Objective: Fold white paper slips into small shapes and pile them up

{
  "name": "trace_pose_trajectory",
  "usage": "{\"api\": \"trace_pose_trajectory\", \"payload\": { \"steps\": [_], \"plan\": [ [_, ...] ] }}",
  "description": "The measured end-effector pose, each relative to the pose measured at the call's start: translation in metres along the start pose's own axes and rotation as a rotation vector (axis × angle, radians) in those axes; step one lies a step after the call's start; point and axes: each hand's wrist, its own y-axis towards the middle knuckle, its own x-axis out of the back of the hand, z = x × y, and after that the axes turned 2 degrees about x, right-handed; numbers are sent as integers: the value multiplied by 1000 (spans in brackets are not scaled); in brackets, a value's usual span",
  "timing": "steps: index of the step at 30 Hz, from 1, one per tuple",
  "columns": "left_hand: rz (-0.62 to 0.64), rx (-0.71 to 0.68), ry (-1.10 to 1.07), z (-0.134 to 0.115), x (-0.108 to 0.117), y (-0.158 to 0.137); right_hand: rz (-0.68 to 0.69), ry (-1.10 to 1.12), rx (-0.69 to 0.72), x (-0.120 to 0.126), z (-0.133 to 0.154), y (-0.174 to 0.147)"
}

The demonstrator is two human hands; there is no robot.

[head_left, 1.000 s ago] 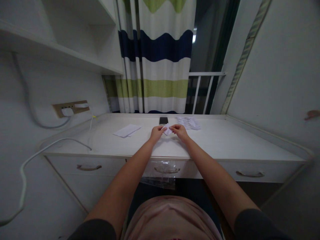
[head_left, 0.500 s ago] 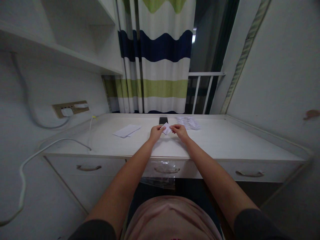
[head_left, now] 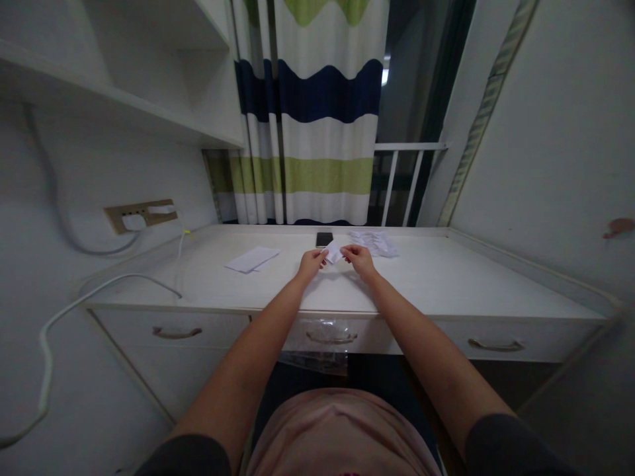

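Between my hands, above the white desk [head_left: 436,284], is a small piece of folded white paper [head_left: 333,252]. My left hand [head_left: 312,262] pinches its left side between thumb and fingers. At its right corner, my right hand [head_left: 359,259] is closed in a pinch on the paper. The finer folds are too small to make out. Just behind the hands lies a dark, phone-like rectangle [head_left: 324,239]. Flat white paper sheets [head_left: 254,259] rest to the left, and a cluster of folded white paper pieces [head_left: 375,243] lies behind my right hand.
A white cable [head_left: 114,281] runs over the desk's left end, near a wall socket [head_left: 141,215] with plugs in it. A shelf [head_left: 124,99] overhangs the upper left. Below the desktop are drawers with handles [head_left: 331,338]. A striped curtain [head_left: 327,132] hangs behind.
The folded paper has shifted slightly to the right and tilted between my hands. My right hand has moved a little to the right with its corner. My left hand keeps its hold.
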Motion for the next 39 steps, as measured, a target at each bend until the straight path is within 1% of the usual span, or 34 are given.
{"api": "trace_pose_trajectory", "payload": {
  "steps": [9, 14, 18, 23, 28, 35, 39],
  "plan": [
    [16, 42, -71, -2, 0, -1, 8, -16, -5, 0, 4, -3],
    [65, 51, -65, -6, -3, -4, 13, 10, -7, 0, 7, -4],
    [70, 66, -58, -6, -3, -4, 34, 13, -26, 0, 8, -5],
    [49, 23, -22, -5, -3, -4, 55, 29, -100, -3, 11, -8],
    [52, -40, 46, -4, -4, -6, 125, 20, -179, -6, 11, -12],
    [77, -47, 49, -6, -5, -9, 156, 56, -175, -5, 10, -12],
    [86, -66, 53, -2, -4, -8, 170, 55, -158, -5, 8, -12]
  ]
}}
